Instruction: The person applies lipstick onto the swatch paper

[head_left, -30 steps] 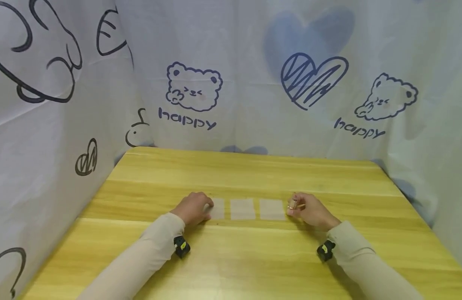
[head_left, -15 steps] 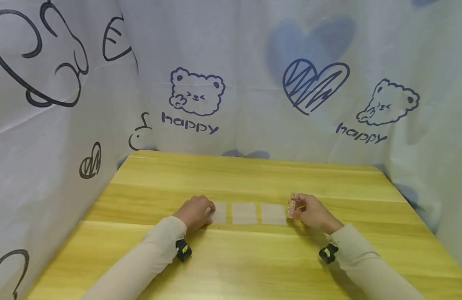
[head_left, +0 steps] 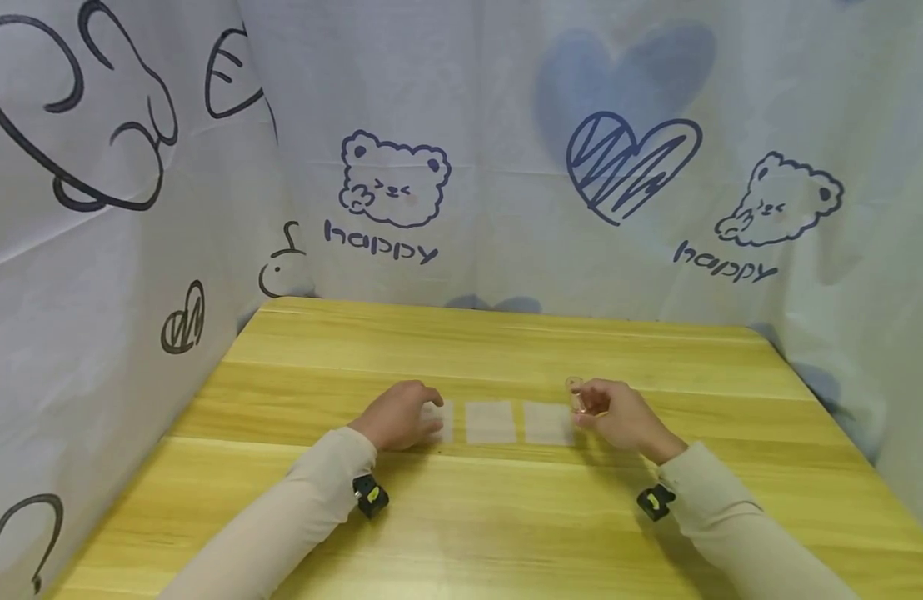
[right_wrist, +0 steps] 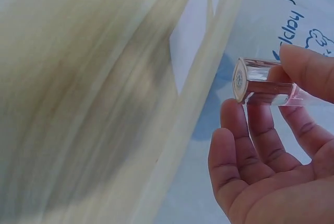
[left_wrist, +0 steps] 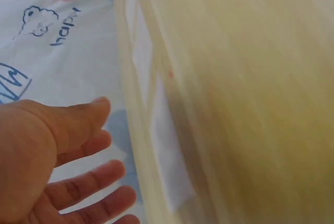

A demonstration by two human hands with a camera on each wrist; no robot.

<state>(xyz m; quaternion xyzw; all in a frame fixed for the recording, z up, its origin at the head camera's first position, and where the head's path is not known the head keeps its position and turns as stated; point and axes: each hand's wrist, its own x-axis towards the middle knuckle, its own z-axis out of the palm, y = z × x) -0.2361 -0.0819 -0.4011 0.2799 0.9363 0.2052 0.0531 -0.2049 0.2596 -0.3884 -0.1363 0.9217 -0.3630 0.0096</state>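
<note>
two forearms [head_left: 739, 517] angled inward, left grip [head_left: 397, 417] apart, right grip [head_left: 625, 418] clamped on a shiny tube [right_wrist: 263, 85]

White cloth curtains [head_left: 499, 100] with blue-outlined bears [head_left: 394, 179] and hearts [head_left: 634, 167] hang before me, nine to three o'clock, round a yellow wood-grained worktop [head_left: 491, 517].

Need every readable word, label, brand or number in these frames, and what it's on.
"happy": under the left bear drawing on the white cloth backdrop.
"happy": under the right bear drawing, same backdrop.
Marking on the end of the small tube in the right hand: too small to read.
Yellow marks on the black wrist devices: unreadable.
</note>
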